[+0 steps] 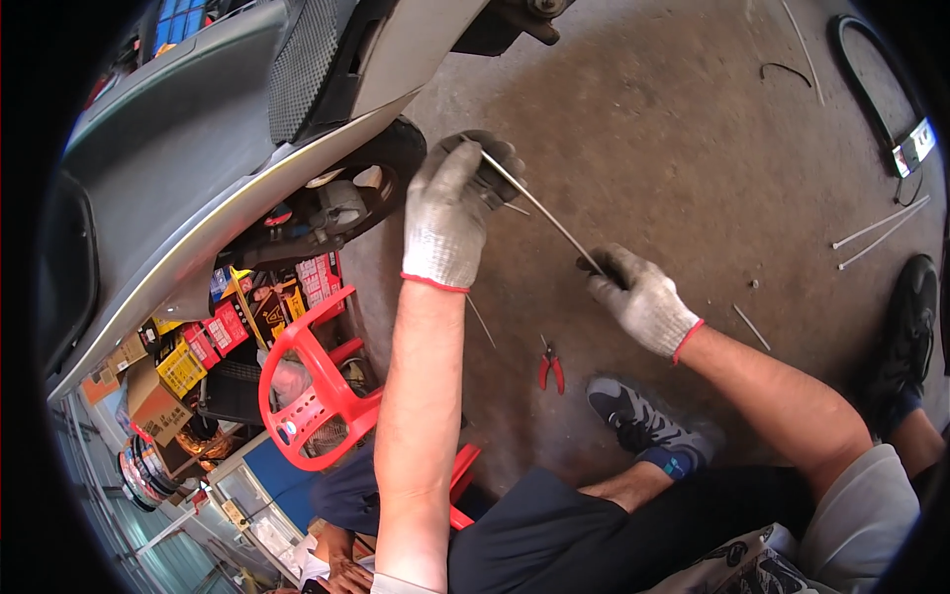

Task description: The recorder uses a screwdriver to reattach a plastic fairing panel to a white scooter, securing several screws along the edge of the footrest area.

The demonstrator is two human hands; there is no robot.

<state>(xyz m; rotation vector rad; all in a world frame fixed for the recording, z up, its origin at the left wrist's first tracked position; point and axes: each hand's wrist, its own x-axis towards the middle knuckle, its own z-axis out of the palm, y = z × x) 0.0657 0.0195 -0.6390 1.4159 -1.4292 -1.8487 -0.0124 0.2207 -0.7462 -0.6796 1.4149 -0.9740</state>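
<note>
My left hand [455,193], in a pale glove with dark-coated fingers, is closed on the upper end of a thin, pale, straight rod [539,212]. The rod slants down to the right. Its lower end is pinched by my right hand [638,297], gloved the same way. Both hands are above the concrete floor, the left one close to the dark wheel [401,158] of a grey scooter [188,148]. What the rod is made of, I cannot tell. Red-handled cutting pliers [551,371] lie on the floor below the hands.
Pale thin strips [881,233] and a black U-shaped loop [871,89] with a label lie at the right. A red plastic chair [282,396] stands left of my forearm, near stacked boxes [213,337]. Another person's hand [346,574] shows at lower left. My grey shoe [643,421] is below.
</note>
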